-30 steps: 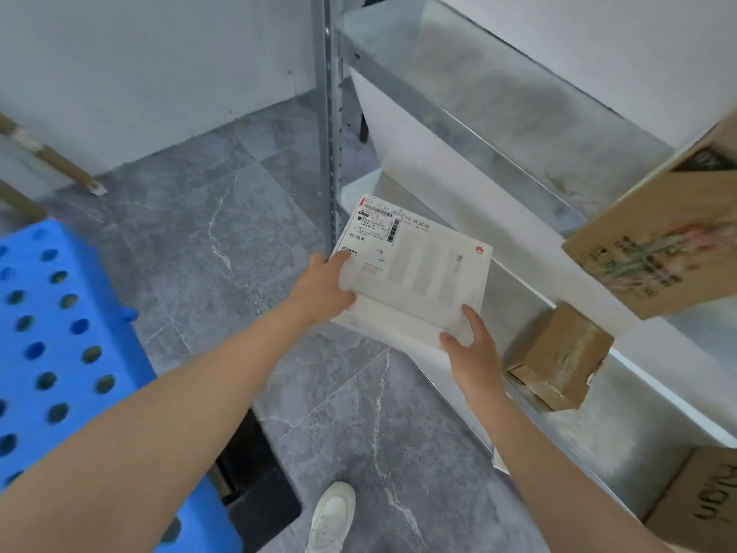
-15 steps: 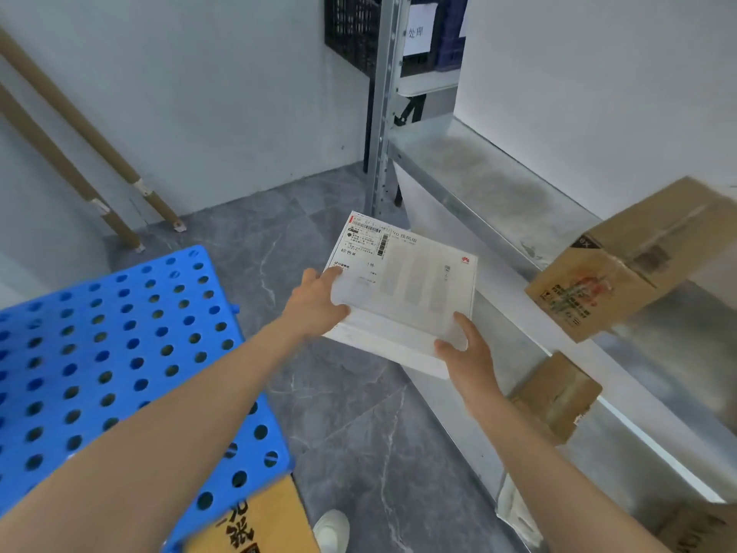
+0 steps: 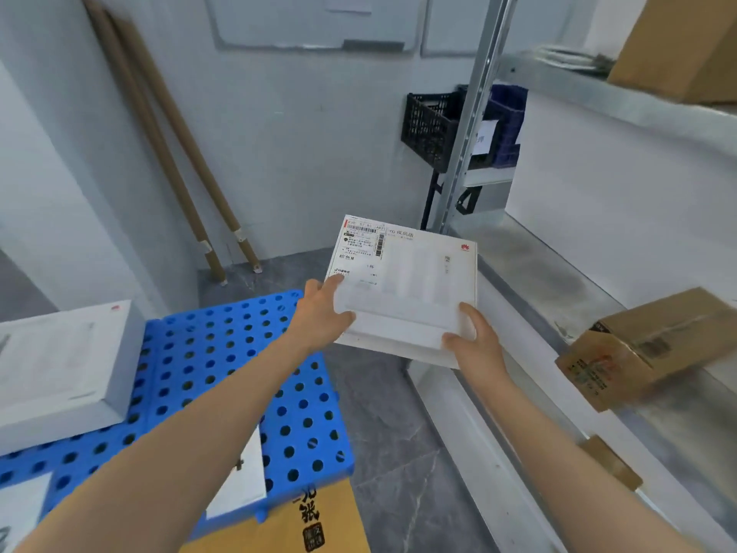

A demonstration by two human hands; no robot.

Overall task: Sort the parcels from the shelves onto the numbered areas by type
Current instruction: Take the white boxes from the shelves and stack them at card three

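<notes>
Currently L hand [image 3: 322, 313], R hand [image 3: 475, 346] hold parcel [image 3: 410, 281]; shelf [image 3: 534, 269] bears box [image 3: 646, 345].

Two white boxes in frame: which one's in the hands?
The labelled white box, held at its near corners by the left hand and right hand. The other white box lies on the blue pallet, untouched.

Left hand [image 3: 325, 313], right hand [image 3: 474, 345] grip white parcel [image 3: 414, 285].
</notes>
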